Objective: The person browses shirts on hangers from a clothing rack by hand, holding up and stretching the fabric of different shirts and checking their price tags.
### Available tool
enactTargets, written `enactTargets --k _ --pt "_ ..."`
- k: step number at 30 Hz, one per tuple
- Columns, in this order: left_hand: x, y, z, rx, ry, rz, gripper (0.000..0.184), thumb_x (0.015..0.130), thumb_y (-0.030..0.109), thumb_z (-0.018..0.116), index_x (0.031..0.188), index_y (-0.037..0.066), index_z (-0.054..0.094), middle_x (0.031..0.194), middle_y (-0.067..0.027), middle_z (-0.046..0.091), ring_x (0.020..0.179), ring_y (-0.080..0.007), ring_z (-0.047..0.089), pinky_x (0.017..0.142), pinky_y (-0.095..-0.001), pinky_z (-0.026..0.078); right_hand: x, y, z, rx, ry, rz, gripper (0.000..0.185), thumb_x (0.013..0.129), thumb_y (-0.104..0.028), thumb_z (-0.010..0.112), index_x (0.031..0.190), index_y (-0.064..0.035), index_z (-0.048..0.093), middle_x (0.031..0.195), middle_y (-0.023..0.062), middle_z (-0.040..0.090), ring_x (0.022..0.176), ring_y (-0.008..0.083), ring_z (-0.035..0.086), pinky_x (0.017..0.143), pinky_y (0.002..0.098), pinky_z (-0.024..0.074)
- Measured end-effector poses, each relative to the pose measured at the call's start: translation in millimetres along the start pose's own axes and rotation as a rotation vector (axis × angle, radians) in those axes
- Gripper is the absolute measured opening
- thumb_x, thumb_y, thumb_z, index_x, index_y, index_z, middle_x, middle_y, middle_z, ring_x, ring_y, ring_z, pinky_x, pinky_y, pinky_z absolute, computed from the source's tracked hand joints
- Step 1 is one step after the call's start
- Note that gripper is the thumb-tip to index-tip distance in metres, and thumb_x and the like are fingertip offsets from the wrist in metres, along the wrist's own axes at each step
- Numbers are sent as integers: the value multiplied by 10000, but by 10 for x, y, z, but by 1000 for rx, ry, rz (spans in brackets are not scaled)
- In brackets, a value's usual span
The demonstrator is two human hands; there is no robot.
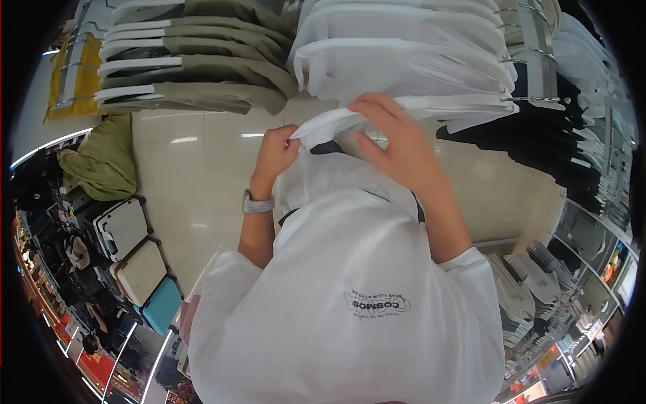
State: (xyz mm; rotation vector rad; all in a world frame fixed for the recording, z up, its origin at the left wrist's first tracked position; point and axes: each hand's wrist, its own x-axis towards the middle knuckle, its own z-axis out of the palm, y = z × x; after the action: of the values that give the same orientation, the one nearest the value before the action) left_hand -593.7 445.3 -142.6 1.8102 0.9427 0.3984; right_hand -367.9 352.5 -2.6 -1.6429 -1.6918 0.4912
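A white garment (437,104) hangs at the front of the rack of white clothes, with its hanger's hook over the metal rail. My left hand (276,151) is closed on the left end of this garment, fingers pinching its edge; a watch with a grey band is on that wrist. My right hand (390,135) lies over the garment's upper edge farther right, fingers on top and thumb apart below. Whether its fingers grip the cloth is not clear. White cloth hangs down below both hands in front of my white shirt (336,269).
Olive garments (229,67) hang at the upper left, white ones (404,40) beside them. Black clothes (531,138) hang at the right. Suitcases (140,269) stand at the left under an olive cloth (108,161). More clothes (515,296) hang at the lower right.
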Motion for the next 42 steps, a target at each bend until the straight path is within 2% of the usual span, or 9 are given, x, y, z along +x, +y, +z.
enactTargets --k 8,17,23,30,32,34,37,39,42 --pt "-330 193 224 -782 154 -187 189 833 40 542 949 -54 659 757 -2 640 681 -84 532 640 -250 459 -37 51 -49 -19 101 46 202 784 -58 676 977 -54 619 948 82 613 785 288 607 668 338 486" --pt "-635 238 329 -44 267 15 136 834 107 655 893 -15 665 647 -87 594 549 -134 496 534 -289 415 -184 74 -91 57 71 51 134 812 -73 658 941 -51 631 896 85 619 772 270 621 650 332 472" --pt "-1014 312 400 152 111 -184 217 876 177 610 800 -25 624 582 -140 478 504 -167 429 495 -321 361 -287 173 -85 108 47 21 162 819 -23 649 979 -22 625 976 88 630 863 229 604 772 301 476" --pt "-1232 508 452 -257 -68 -195 317 932 231 570 793 -50 617 620 -31 550 584 -89 444 533 -291 379 -632 39 22 84 244 -210 182 828 -37 632 1011 -32 632 1017 88 643 865 233 625 799 293 482" --pt "-1204 736 431 -451 -75 -213 327 960 250 545 858 -49 630 718 26 595 654 -62 477 587 -250 410 -979 157 213 384 450 24 143 862 -29 615 1004 -21 633 1044 77 635 922 206 602 804 285 473" --pt "-1154 919 378 -520 -120 -260 319 966 255 537 906 -43 632 772 18 612 692 -68 515 626 -242 434 -1342 166 444 670 355 549 170 922 -155 592 1036 -35 631 1068 73 622 976 186 565 847 296 451" --pt "-1055 1043 401 -682 -143 -327 310 976 259 524 990 -34 624 862 -7 638 763 -86 581 691 -240 473 -1598 137 688 617 192 847 303 948 -291 559 1129 -52 602 1088 56 627 1035 195 566 899 324 438" --pt "-976 1090 373 -764 -151 -355 308 979 258 518 1025 -30 615 898 -23 647 797 -97 610 718 -247 489 -1642 154 767 1599 -91 1242 439 950 -374 534 1215 -23 542 1122 68 626 1125 207 547 941 363 421" --pt "-874 1182 240 -813 -150 -348 303 979 255 517 1071 -22 598 947 -43 652 853 -113 629 753 -250 502 -1514 24 811 1940 3 1183 434 943 -321 558 1228 4 518 1157 81 617 1130 210 565 920 366 463"
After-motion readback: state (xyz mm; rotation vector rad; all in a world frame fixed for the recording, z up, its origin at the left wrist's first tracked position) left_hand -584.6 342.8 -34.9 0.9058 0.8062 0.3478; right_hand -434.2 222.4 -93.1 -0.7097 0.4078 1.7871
